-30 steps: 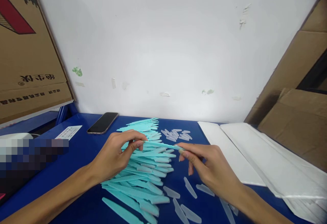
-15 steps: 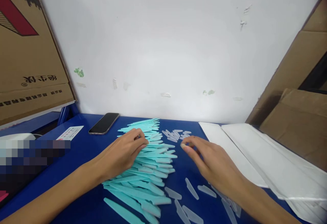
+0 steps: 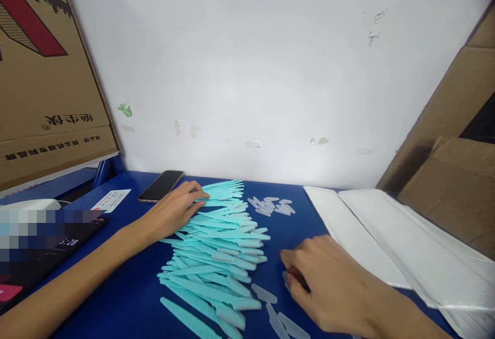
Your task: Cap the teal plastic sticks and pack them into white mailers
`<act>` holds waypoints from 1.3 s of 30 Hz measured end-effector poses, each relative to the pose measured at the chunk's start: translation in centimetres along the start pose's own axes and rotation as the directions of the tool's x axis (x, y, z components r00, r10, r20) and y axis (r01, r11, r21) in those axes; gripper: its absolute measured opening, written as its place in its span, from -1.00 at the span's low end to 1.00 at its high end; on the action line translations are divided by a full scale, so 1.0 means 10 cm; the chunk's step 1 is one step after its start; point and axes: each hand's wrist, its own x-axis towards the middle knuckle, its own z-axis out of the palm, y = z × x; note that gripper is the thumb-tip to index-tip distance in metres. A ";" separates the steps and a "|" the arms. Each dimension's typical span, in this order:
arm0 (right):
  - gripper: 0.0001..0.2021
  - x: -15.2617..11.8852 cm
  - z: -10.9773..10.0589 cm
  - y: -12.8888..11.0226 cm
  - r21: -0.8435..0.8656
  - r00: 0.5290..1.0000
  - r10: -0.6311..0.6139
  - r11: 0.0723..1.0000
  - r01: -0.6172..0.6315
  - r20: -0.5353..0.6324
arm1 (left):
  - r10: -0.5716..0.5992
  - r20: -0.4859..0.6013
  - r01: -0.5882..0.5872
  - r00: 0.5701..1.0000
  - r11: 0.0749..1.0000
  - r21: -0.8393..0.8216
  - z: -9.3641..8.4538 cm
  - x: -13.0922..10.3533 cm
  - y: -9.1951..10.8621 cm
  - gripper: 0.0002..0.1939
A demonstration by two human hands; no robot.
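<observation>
A long pile of turquoise eyebrow razors (image 3: 216,256) lies across the middle of the blue table, most with the blade ends to the right. At the far left side of the pile is my left hand (image 3: 176,210), thumb and fingertips closing on the handle of a razor. My right hand (image 3: 328,282) is low over the table right of the pile, fingers curled, with a translucent blade cover (image 3: 285,280) showing at its thumb and fingertip. Loose translucent covers (image 3: 276,321) lie just left of that hand; others may be hidden beneath it.
A small heap of translucent covers (image 3: 270,206) lies near the wall. White padded sheets (image 3: 417,246) cover the right side. On the left are a phone (image 3: 161,186), a printed card (image 3: 112,200) and a dark-screened device (image 3: 73,243). Cardboard boxes (image 3: 50,86) flank the table.
My left hand has moved away to the far left part of the pile. My right hand has come nearer and lower, over the loose covers, with its fingers curling in.
</observation>
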 end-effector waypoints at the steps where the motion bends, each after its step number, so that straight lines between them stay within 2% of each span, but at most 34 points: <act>1: -0.79 0.00 0.01 -0.01 -0.001 1.000 -0.004 1.000 0.004 -0.006 | -0.018 0.016 0.018 1.000 1.000 -0.001 0.02 0.00 -0.05 -0.58; 4: -0.83 0.01 0.00 -0.01 0.017 1.000 -0.004 1.000 0.004 -0.019 | -0.049 0.053 0.049 0.997 0.999 -0.012 0.05 0.00 -0.12 -0.57; 15: -0.80 -0.03 -0.07 -0.03 0.116 0.999 -0.025 0.993 0.020 0.042 | -0.092 0.092 0.091 0.992 0.996 0.015 0.08 0.03 -0.11 -0.72; 20: -0.86 -0.03 -0.06 -0.04 0.103 0.999 -0.009 0.995 0.004 0.046 | -0.078 0.061 0.075 0.995 0.996 0.042 0.11 0.01 -0.11 -0.72; 24: -0.81 -0.04 -0.07 -0.05 0.089 0.999 -0.009 0.996 0.006 0.034 | -0.067 0.018 0.066 0.998 0.996 0.060 0.12 0.02 -0.07 -0.72; 39: -0.88 -0.04 -0.04 -0.04 0.148 1.000 0.000 0.989 -0.003 0.020 | -0.102 -0.100 0.099 0.990 0.994 -0.039 -0.12 0.02 0.11 -0.74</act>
